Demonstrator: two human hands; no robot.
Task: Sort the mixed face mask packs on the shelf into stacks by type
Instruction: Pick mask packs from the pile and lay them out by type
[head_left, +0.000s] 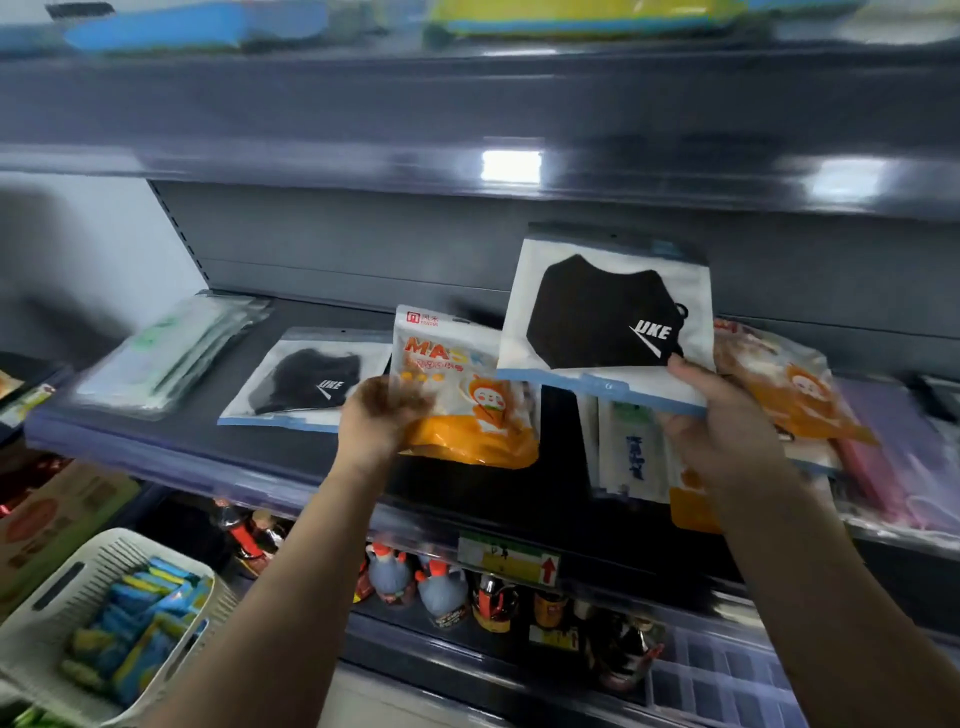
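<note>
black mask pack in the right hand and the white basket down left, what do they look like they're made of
Black mask pack: seemingly thin plastic film, glossy, a clear window showing a matte black mask, likely fabric; the right hand holds its lower edge. White basket: probably rigid moulded plastic, given its slotted walls and dull sheen.

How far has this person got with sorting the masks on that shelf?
Partly done, it seems. A black mask pack already lies alone on the shelf, with a pile of clear packs to its left. In hand: the left hand holds an orange pack, the right hand another black pack. Left: a mixed heap on the right, orange, white and pink packs overlapping.
</note>
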